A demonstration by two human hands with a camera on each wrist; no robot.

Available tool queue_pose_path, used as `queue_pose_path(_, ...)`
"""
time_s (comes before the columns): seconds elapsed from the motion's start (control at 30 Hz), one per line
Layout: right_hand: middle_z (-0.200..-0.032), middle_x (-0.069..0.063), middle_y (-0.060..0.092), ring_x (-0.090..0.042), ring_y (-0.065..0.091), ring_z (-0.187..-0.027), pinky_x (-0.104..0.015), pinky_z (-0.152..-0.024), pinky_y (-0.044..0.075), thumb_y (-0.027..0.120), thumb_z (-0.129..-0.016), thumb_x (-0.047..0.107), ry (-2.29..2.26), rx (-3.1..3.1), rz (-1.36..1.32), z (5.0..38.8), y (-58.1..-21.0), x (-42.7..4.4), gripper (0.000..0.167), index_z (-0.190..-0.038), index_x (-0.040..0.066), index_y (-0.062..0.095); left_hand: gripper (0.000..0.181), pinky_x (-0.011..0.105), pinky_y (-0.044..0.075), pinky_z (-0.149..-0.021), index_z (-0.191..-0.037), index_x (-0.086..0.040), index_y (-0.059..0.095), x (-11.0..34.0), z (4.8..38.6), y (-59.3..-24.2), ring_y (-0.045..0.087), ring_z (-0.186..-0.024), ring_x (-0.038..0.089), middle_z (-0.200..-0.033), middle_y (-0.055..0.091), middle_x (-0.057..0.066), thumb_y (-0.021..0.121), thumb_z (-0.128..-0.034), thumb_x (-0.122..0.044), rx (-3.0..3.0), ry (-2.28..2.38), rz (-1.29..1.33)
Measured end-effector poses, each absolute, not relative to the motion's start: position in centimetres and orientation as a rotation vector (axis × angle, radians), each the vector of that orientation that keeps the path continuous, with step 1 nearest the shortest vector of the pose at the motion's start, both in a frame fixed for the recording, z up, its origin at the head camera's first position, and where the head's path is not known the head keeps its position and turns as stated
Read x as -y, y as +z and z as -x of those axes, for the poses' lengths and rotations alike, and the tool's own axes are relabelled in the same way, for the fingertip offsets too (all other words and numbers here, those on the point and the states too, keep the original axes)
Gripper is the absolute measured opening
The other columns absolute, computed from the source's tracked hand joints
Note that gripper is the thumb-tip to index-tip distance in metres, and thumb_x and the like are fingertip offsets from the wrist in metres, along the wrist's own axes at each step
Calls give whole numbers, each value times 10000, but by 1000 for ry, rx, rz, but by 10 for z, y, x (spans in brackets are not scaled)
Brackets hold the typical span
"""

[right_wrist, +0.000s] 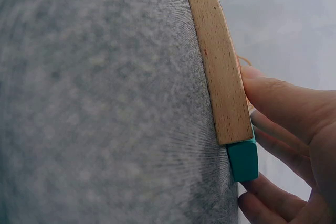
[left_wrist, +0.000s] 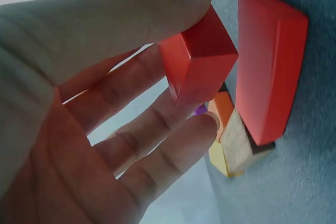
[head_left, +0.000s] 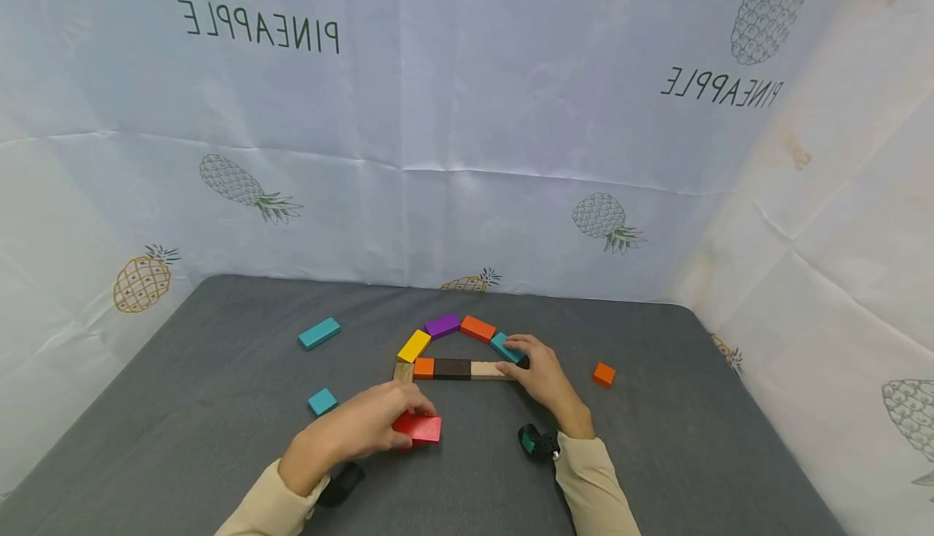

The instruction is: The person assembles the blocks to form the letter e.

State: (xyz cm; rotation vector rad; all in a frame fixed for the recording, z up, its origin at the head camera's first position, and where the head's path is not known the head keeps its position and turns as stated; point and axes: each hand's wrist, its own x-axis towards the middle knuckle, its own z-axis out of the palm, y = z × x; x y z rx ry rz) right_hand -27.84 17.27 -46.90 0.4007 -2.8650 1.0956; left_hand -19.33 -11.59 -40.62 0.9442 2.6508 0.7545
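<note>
My left hand (head_left: 361,429) pinches a red block (head_left: 423,429) between thumb and fingers. In the left wrist view this red block (left_wrist: 202,51) is tilted, and a second red block (left_wrist: 270,66) lies on the table beside it. My right hand (head_left: 543,378) curls round the right corner of a block arch, fingers at a teal block (head_left: 505,347) and thumb by a pale wooden block (head_left: 487,370). The right wrist view has the thumb along the wooden block (right_wrist: 220,72), with a teal block (right_wrist: 243,161) at its end.
Yellow (head_left: 414,346), purple (head_left: 442,326) and orange (head_left: 477,328) blocks curve above a straight row with a dark block (head_left: 452,369). Teal blocks (head_left: 319,333) (head_left: 322,401) lie left, an orange block (head_left: 603,375) right. A printed cloth (head_left: 452,114) hangs behind the grey table (head_left: 241,374).
</note>
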Motion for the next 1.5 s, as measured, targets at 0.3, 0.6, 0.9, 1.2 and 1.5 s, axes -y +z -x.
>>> queue_pose_path(0.3, -1403, -133, 567, -369, 520, -1299, -547, -1052, 437, 727, -909, 238, 1091, 2861, -404, 279, -470, -173, 440, -1279, 13, 650, 338, 242, 529, -844, -1138, -133, 724, 109, 191, -411, 566, -939, 24, -1093, 676, -84, 803, -814, -78, -2564, 763, -1015)
queue_pose_path(0.6, -1400, -134, 570, -370, 519, -1299, -549, -1050, 437, 729, -908, 240, 1090, 2858, -401, 279, -470, -173, 439, -1279, 17, 653, 337, 225, 519, -845, -1140, -172, 731, 100, 190, -414, 544, -933, -2, -1085, 670, -114, 804, -819, -98, -2502, 730, -1023)
queue_pose_path(0.9, -1400, -137, 568, -373, 517, -1300, -552, -1050, 436, 727, -909, 237, 1096, 2862, -400, 279, -470, -173, 439, -1279, 14, 651, 342, 202, 505, -848, -1156, -214, 727, 95, 192, -419, 538, -930, -39, -1093, 668, -146, 800, -834, -124, -2430, 720, -1041)
queue_pose_path(1.2, -1403, -137, 568, -369, 514, -1309, -547, -1061, 432, 732, -904, 234, 1074, 2862, -394, 279, -469, -173, 444, -1282, 15, 650, 337, 203, 513, -868, -1136, -208, 734, 92, 190, -424, 569, -960, -35, -1115, 678, -144, 801, -825, -96, -2420, 703, -1043)
queue_pose_path(1.5, -1399, -139, 571, -369, 519, -1304, -549, -1056, 435, 736, -900, 228, 1091, 2867, -385, 278, -468, -172, 444, -1278, 12, 652, 361, 223, 508, -868, -1134, -221, 728, 96, 191, -422, 549, -952, -10, -1076, 651, -148, 826, -802, -122, -2466, 671, -1010)
